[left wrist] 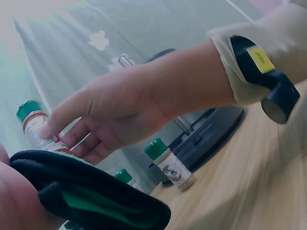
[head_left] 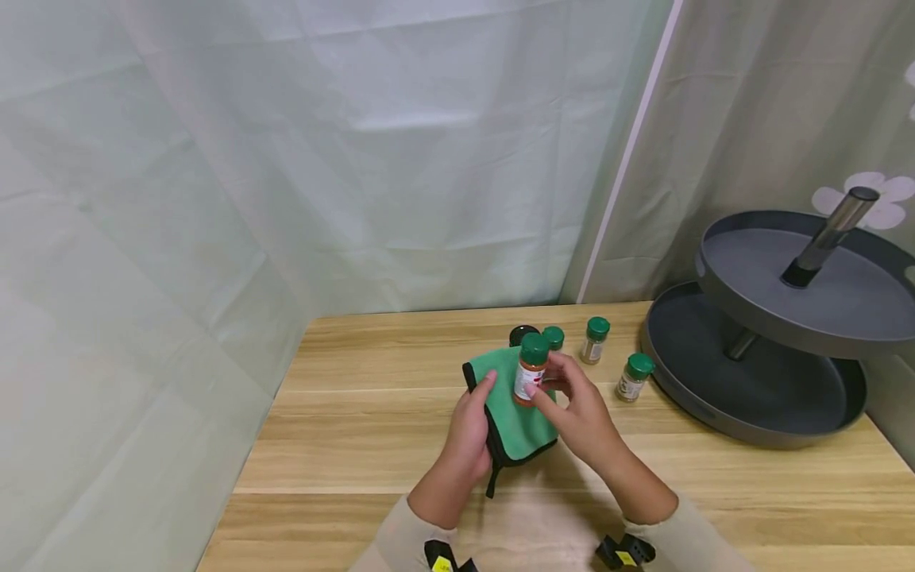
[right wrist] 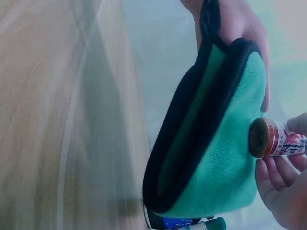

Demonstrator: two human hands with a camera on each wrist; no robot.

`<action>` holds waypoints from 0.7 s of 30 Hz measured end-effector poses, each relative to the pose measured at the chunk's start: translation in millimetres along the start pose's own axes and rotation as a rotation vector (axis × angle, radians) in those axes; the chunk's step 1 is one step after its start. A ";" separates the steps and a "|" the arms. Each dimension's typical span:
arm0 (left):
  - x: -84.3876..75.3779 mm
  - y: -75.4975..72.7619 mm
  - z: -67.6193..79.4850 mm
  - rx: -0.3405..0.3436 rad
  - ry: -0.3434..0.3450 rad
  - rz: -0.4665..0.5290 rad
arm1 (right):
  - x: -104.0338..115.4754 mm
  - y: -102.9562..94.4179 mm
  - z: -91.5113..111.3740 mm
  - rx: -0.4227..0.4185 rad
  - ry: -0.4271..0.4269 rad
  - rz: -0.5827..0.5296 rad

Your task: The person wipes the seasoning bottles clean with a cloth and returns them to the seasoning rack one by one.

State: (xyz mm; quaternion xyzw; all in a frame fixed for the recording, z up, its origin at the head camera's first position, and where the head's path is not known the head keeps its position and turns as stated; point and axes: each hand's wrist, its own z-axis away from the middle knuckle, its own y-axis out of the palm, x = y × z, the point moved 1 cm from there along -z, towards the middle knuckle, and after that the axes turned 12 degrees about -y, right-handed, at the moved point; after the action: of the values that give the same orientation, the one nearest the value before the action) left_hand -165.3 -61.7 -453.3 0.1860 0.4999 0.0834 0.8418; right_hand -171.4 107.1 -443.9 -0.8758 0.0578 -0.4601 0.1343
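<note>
A folded green cloth (head_left: 525,433) with black edging and a hanging loop is gripped by my left hand (head_left: 469,429), thumb over its face. My right hand (head_left: 582,409) holds a spice jar (head_left: 525,384) with a green lid, white label and reddish contents between thumb and fingers. The jar is just in front of the cloth; in the right wrist view its base (right wrist: 259,138) is against or very close to the green surface. The left wrist view shows the jar (left wrist: 36,127) tilted above the cloth's black edge (left wrist: 96,177).
Behind the cloth stand a black-lidded container (head_left: 524,334) and a green-lidded jar (head_left: 554,337), both partly hidden. Two more green-lidded jars, one farther back (head_left: 595,340) and one nearer (head_left: 634,377), stand to the right. A dark two-tier round tray (head_left: 758,405) occupies the table's right side.
</note>
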 end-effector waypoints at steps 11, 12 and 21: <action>-2.5 -5.3 -4.4 0.077 -0.147 0.175 | 2.7 5.2 3.6 0.022 -0.054 -0.046; -2.5 -5.8 -4.9 0.073 -0.144 0.177 | 3.0 5.1 3.9 0.036 -0.056 -0.031; -5.2 -8.6 -5.8 0.014 -0.084 0.189 | 3.6 0.8 1.5 0.042 -0.080 0.057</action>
State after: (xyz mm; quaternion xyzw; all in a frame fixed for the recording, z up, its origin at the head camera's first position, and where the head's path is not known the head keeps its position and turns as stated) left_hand -173.3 -69.9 -455.0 0.2413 0.4450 0.1510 0.8491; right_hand -168.1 105.8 -442.1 -0.8883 0.0675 -0.4220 0.1681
